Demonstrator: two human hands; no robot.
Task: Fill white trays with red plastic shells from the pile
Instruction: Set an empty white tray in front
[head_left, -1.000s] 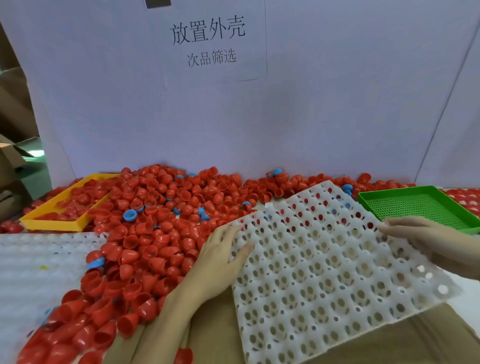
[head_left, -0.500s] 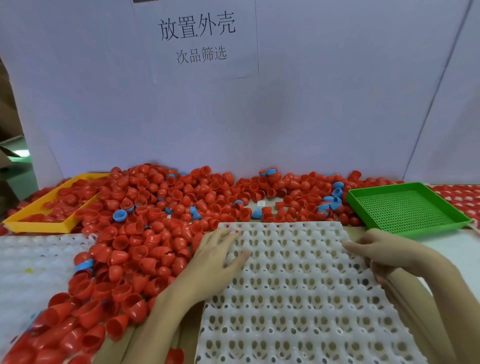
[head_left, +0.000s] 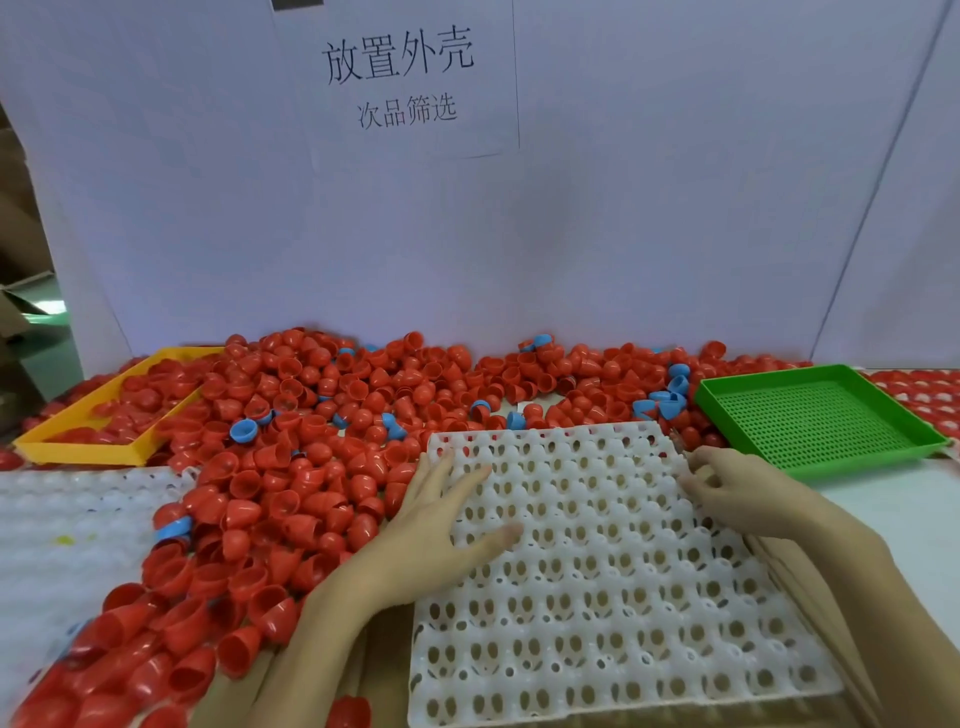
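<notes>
A white tray (head_left: 597, 587) with rows of round holes lies flat in front of me, its cells empty. My left hand (head_left: 441, 512) rests flat on its left part, fingers spread and straight. My right hand (head_left: 727, 483) sits at the tray's right edge with fingers curled against it. A big pile of red plastic shells (head_left: 322, 441) spreads to the left and behind the tray, with a few blue shells (head_left: 243, 430) mixed in.
A yellow tray (head_left: 78, 449) holding red shells sits at the back left. A green mesh tray (head_left: 821, 415) stands at the back right. Another white tray (head_left: 57, 530) lies at the left. More red shells (head_left: 930, 387) lie far right. A white board with printed characters closes the back.
The white tray came down from a tilted, lifted position to lie flat on the table. Both hands moved with it and now rest on its left part and right edge.
</notes>
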